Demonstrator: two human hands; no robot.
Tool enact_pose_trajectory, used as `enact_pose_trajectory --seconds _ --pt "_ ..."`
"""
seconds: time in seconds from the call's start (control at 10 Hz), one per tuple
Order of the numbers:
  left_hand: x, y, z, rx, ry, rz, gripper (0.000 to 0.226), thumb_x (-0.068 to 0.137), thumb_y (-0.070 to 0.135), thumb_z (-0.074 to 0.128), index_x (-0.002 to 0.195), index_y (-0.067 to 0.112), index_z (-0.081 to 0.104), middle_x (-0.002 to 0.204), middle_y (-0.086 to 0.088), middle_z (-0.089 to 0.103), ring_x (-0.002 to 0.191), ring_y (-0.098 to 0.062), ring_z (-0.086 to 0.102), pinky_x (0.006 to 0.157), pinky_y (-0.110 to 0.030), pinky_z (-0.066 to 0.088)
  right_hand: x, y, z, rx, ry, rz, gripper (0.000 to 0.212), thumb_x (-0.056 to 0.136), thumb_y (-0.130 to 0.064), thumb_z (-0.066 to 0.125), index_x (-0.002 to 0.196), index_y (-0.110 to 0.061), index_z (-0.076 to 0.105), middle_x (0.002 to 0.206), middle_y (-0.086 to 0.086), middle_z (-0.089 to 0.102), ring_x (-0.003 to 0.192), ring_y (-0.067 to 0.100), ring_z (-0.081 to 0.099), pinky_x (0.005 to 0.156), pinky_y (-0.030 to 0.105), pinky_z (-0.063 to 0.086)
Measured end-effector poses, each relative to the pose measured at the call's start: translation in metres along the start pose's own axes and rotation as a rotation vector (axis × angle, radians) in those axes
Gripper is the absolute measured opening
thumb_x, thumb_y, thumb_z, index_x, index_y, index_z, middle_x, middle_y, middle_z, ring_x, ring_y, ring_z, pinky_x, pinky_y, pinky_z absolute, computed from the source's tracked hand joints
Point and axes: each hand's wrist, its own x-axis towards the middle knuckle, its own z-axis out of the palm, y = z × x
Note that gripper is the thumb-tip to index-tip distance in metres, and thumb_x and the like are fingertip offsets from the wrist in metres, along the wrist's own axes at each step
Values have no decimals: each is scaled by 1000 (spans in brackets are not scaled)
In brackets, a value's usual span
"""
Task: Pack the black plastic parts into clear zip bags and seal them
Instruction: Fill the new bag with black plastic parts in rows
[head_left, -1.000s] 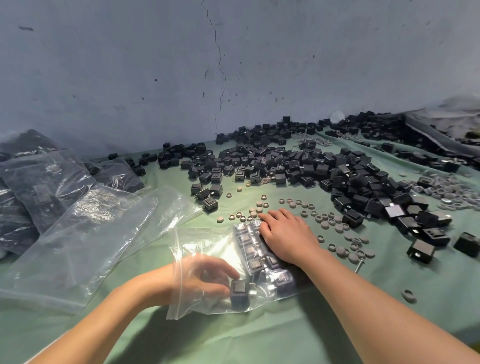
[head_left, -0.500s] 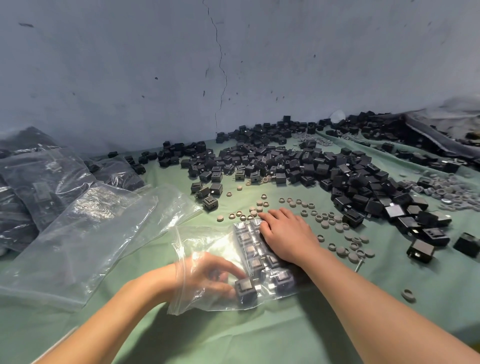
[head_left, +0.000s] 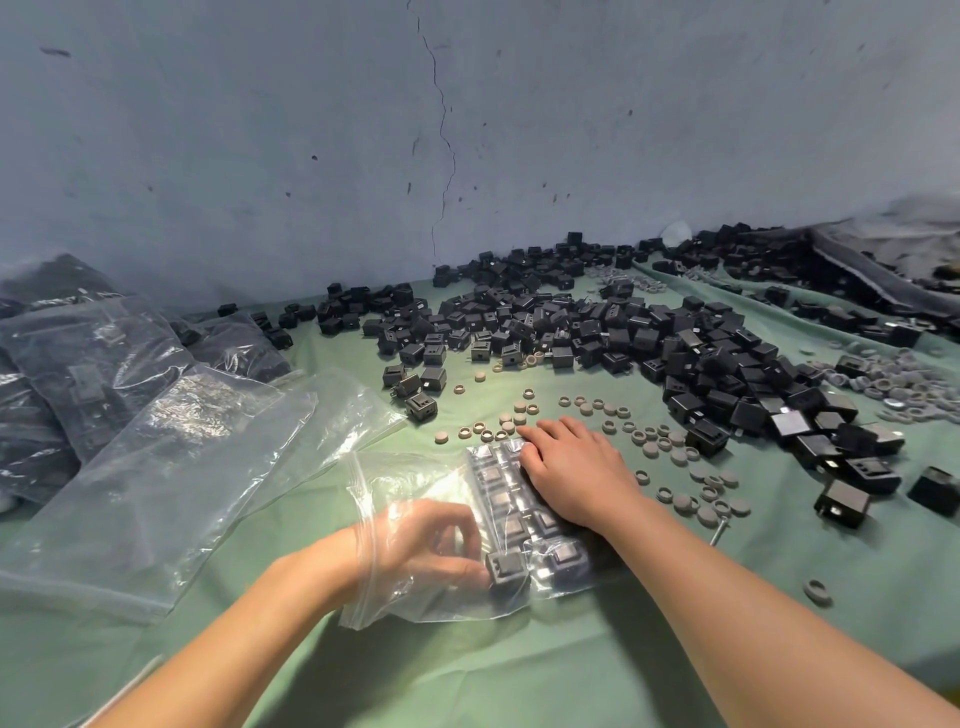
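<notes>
Inside the near bag, our left hand pinches a part; right hand presses flat; nudging may scatter rows.

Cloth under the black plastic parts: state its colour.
Plain pale green cloth, seen in the head view.

lower centre: a bag on the cloth, left hand inside it holding a part, right hand on top. rings just behind, pile of parts upper right, empty bags left.
</notes>
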Motion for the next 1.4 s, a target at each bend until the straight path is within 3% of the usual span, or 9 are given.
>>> enact_pose_trajectory --seconds 0.3,0.6,0.8,0.9,1.0,1.1,1.2,1.3,1.4 --pt "4 3 6 225 92 -24 32 82 61 67 78 32 55 76 13 58 65 0 52 58 -19 40 1 1 1 2 0 2 53 105 -40 17 157 -33 27 164 -4 26 153 18 13 124 43 12" --pt "12 -4 13 314 187 5 75 45 106 26 64 36 46 65 21 55 60 9 51 50 -10 32 2 3 3 -1 6 -1 54 104 -41 17 156 -33 27 164 -3 27 153 19 14 124 44 13" --pt "10 -2 14 314 211 -2 69 47 102 31 61 36 44 56 22 49 54 15 49 49 -6 36 2 2 3 -6 5 -3 54 105 -41 17 157 -33 27 164 -3 27 153 19 14 124 44 12" --pt "8 -2 15 328 227 -1 58 63 90 48 62 32 45 58 17 50 53 8 49 49 -10 35 2 2 3 -7 7 -1 53 105 -42 17 157 -33 27 164 -3 27 153 19 14 124 44 13" --pt "-1 -13 21 99 284 12 42 75 73 63 69 31 58 69 11 63 61 -1 57 55 -14 43 2 2 3 -8 10 -1 54 105 -41 17 157 -33 27 164 -3 27 153 19 14 124 44 13" --pt "-17 -24 25 -414 434 76 29 85 55 68 76 28 67 64 8 61 55 -2 53 53 -16 41 2 1 2 -7 3 -8 54 105 -42 17 157 -33 26 164 -3 26 153 19 14 124 44 12" --pt "-22 -32 17 -723 660 11 37 85 56 68 77 19 65 62 9 52 53 -10 47 50 -23 39 2 2 1 -8 7 -14 54 105 -41 17 156 -32 27 164 -3 27 153 19 15 123 44 14" --pt "-23 -37 8 -1205 673 -26 23 94 36 64 76 22 65 67 5 52 52 -9 46 47 -23 41 1 3 2 -13 5 -15 53 105 -41 18 156 -31 28 164 -3 27 152 19 15 123 44 14" --pt "-28 -41 0 -1420 703 -105 19 99 30 55 90 21 68 77 3 62 62 -9 53 59 -26 43 2 4 3 -14 4 -17 53 105 -41 18 156 -32 27 164 -3 27 153 19 15 123 44 14"
